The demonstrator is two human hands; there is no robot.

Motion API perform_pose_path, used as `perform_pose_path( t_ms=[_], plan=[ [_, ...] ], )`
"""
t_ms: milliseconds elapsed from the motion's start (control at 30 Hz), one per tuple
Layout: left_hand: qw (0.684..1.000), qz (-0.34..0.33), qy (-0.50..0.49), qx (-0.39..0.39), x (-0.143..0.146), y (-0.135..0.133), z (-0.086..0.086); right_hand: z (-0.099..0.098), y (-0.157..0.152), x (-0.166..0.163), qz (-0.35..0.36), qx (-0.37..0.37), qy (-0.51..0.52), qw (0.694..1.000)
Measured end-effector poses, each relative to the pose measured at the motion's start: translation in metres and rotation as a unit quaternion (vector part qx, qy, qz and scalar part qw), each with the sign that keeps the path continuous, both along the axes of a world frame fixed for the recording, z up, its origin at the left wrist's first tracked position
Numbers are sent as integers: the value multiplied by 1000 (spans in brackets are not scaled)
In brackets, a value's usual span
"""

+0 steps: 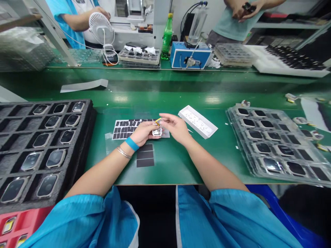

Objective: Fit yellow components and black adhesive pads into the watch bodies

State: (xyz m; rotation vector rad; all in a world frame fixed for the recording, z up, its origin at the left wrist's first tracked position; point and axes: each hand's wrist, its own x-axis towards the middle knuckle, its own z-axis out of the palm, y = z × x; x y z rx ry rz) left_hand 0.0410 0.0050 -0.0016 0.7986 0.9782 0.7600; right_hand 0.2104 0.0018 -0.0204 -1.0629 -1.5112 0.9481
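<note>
Two bare hands meet above a green mat (pixel 170 165). The left hand (pixel 143 134) curls closed around a small silver part (pixel 157 131), which is shiny, boxy and smaller than the hand. A thin yellow strip (pixel 158 121) sits just above it, by the fingertips of the right hand (pixel 176 128). Those fingers are close together in a narrow pinch, but I cannot tell if they grip the strip. The silver part is held just over a sheet of black pads (pixel 126 129), and a white tray (pixel 198 121) lies near the right hand.
</note>
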Motion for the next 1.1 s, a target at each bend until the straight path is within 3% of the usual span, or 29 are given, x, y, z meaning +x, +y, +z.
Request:
perform_pose_path(
  t_ms=[67, 167, 267, 367, 767, 967, 1100],
  plan=[
    [1000, 31, -2, 2, 3, 11, 4, -1, 13, 10, -52, -4, -11, 999],
    [994, 95, -44, 10, 10, 29, 4, -7, 29, 22, -133, 22, -165, 977],
    [988, 127, -90, -6, 20, 42, -3, -16, 33, 24, -136, 20, -329, 934],
    [985, 134, -112, -10, 27, 45, -13, -25, 31, 20, -134, 28, -391, 910],
    [982, 127, -138, 10, 27, 42, -19, -41, 40, 19, -154, 51, -372, 914],
    [982, 129, -140, 16, 28, 40, -18, -26, 30, 15, -111, 53, -380, 917],
    [982, 132, -130, 23, 28, 39, -16, -10, 14, 22, -104, 130, -277, 946]
  ],
)
